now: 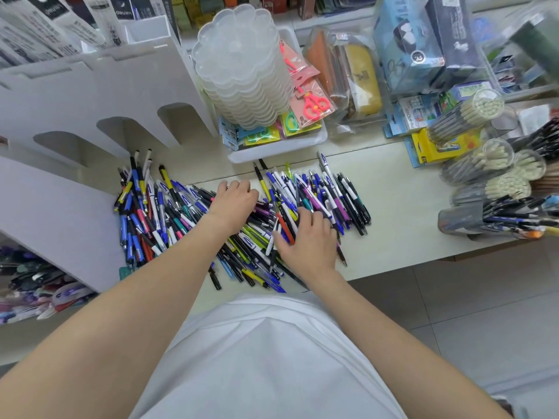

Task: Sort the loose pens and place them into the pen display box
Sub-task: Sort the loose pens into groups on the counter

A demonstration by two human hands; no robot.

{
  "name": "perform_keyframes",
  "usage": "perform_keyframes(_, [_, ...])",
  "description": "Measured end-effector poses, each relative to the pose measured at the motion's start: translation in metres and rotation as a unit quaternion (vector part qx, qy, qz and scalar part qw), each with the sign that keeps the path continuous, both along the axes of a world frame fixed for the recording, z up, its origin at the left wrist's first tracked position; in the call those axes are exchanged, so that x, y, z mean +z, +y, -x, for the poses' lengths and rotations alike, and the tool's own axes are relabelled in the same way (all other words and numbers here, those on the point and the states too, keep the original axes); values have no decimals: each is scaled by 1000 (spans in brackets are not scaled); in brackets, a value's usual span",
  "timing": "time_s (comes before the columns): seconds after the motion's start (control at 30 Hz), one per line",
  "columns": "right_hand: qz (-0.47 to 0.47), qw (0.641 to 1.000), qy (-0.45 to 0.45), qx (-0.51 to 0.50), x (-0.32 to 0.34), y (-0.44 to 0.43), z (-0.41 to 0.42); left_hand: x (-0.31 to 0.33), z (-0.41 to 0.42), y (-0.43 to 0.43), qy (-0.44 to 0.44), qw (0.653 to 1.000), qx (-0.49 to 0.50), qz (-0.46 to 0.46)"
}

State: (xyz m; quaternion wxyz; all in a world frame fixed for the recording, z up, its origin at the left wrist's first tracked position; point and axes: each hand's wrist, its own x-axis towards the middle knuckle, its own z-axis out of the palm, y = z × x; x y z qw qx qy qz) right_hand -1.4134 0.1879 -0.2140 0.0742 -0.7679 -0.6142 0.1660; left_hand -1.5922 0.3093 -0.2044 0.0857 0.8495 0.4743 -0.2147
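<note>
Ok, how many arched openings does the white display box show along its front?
3, in a row on the display box: the left opening, the middle opening and the right opening. More may be hidden beyond the left edge.

A pale bench runs across the view, with a thin seam through its top and a straight front edge. In front of that edge, on the right, the floor is of large grey tiles with thin joints. At the back a shelf carries rows of boxed goods, too blurred to read. On the bench stands a white tray with a stack of clear dishes and scissors packs; at the right lie pencil tubes. The light is even and soft.
</note>
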Motion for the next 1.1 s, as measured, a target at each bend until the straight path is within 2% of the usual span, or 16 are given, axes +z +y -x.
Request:
perform_keyframes(0.07, [38,998,-50,28,0,-3,13,4,-1,1,2,1000,-10,-7])
perform_keyframes(0.13, [58,995,-63,48,-1,-1,21,9,-1,1,1,999,-21,-27])
perform_keyframes(0.33, [36,997,-16,60,-7,9,17,26,-2,0,-33,987,-76,-136])
perform_keyframes(0.5, [-34,997,60,21,-7,8,-2,35,-17,10,-80,970,-159,-165])
perform_keyframes(0.57, [-47,993,110,-9,-3,11,-14,32,-26,14,-99,967,-171,-160])
perform_keyframes(0.67, [-68,987,138,-41,2,21,-38,27,-48,17,-92,970,-180,-137])
perform_keyframes(0.77, [-44,991,116,-41,1,35,-67,21,-73,12,-96,972,-191,-98])
perform_keyframes(0.87, [4,997,71,6,-8,45,-90,13,-89,3,-95,975,-191,-61])
perform_keyframes(0.93, [27,996,83,36,-9,45,-98,8,-89,-1,-108,978,-172,-44])
perform_keyframes(1.1, [-61,986,152,6,-2,13,-109,8,-72,-13,-196,974,-89,-69])
